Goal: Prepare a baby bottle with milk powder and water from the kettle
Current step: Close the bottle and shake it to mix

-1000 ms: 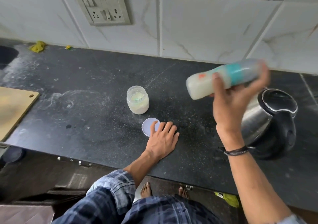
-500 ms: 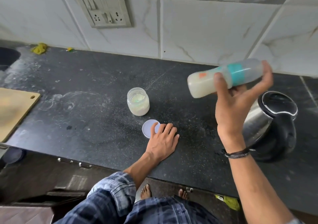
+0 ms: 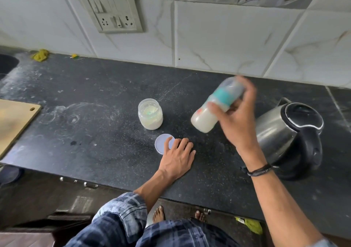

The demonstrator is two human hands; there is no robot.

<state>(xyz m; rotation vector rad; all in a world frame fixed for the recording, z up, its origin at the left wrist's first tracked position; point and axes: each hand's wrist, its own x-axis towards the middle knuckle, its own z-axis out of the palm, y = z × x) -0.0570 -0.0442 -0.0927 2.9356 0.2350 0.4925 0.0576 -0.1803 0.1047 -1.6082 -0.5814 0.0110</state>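
You've got a wooden board (image 3: 15, 121) poking in at the left edge of the dusty black counter (image 3: 95, 117), a yellow rag (image 3: 40, 55) back by the wall tiles (image 3: 218, 37), and a grimy socket panel (image 3: 112, 11) above.

Legible text and markings: none can be read.
An orange mark is borne on the baby bottle (image 3: 204, 118), just left of the kettle (image 3: 275, 125), but it is blurred; no lettering can be made out on the switch plate (image 3: 112, 11), far left of the kettle.

Baby bottle (image 3: 204, 120) and right hand (image 3: 239, 125) smeared by motion blur, round lid (image 3: 161, 144) partly under left hand (image 3: 177, 161), wooden board (image 3: 17, 117) cut by left edge.
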